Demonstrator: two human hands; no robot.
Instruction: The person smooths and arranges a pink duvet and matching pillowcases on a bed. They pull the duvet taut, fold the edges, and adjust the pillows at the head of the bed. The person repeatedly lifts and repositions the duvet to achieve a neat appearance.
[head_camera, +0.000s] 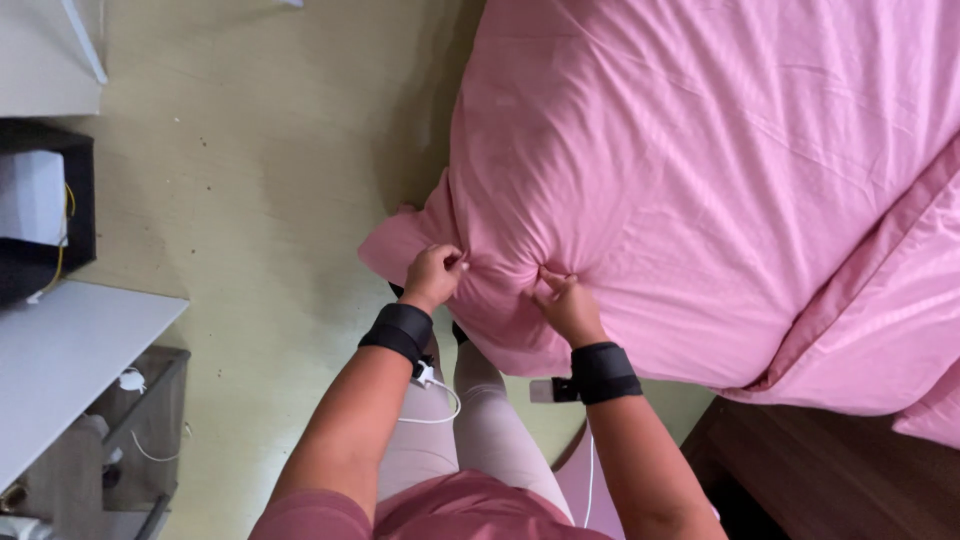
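A large pink pillow (700, 150) in a striped pink cover hangs over the edge of the bed. My left hand (432, 274) pinches a fold of its cover near the lower left corner. My right hand (565, 303) grips the cover a little to the right, fingers pressed into the fabric. The cloth bunches into creases between the two hands. Both wrists wear black bands, and a white cable runs from the left one.
More pink bedding (900, 310) lies at the right over a dark wooden bed frame (830, 470). The floor (270, 180) is pale green. A white desk (70, 350) and a black box (45, 210) stand at the left.
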